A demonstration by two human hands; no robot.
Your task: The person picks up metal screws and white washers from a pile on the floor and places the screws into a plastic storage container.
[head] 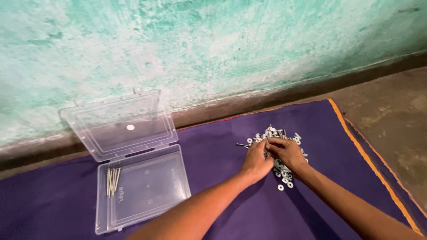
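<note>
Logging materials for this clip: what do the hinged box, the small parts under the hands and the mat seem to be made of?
Hinged box: clear, glossy plastic; the mat shows through it.
Pile of small parts: probably metal, pale grey with a dull shine.
Mat: apparently woven cloth, matte purple with an orange border.

purple mat (pixel 213 155), mottled turquoise wall (pixel 213 44), clear box (pixel 142 191)

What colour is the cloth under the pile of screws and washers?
The cloth is purple, with an orange border along its right edge. The head view shows it.
</note>
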